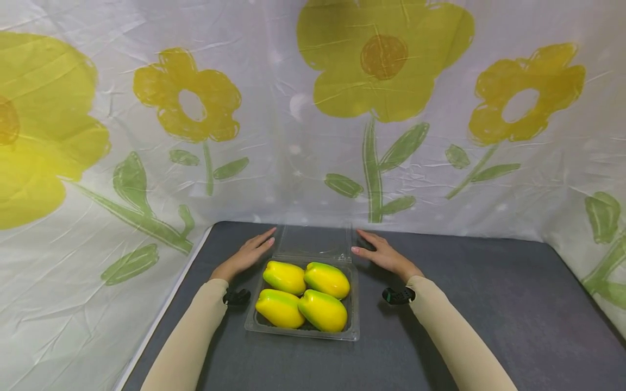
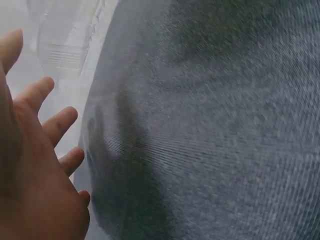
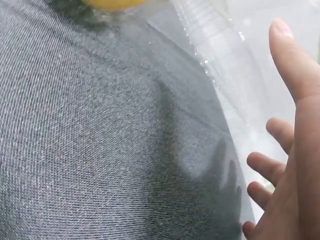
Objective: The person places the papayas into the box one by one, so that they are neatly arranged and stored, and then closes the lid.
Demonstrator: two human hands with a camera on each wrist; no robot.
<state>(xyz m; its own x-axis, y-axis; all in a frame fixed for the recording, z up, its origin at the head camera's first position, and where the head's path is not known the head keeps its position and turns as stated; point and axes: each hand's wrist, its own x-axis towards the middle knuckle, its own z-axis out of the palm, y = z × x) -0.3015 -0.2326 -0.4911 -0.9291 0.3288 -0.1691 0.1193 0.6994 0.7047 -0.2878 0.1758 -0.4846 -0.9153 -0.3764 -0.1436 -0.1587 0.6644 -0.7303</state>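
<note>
A clear plastic clamshell box (image 1: 302,334) lies on the dark tabletop, holding several yellow-green, mango-like fruits (image 1: 323,311). Its hinged lid (image 1: 315,239) stands open at the far side. My left hand (image 1: 248,254) is beside the lid's left edge, fingers extended, with nothing in its grasp. On the opposite side my right hand (image 1: 386,255) holds nothing either, thumb and fingers spread toward the lid's right edge. Whether any fingertip touches the lid, I cannot tell. In the right wrist view, part of the transparent lid (image 3: 215,50) shows past the thumb.
The table (image 1: 469,304) has a dark grey cloth surface. Close behind it hangs a white curtain (image 1: 274,163) printed with yellow flowers, which also runs down the left side. A black wrist camera (image 1: 398,296) sits under the right wrist, another (image 1: 237,297) under the left.
</note>
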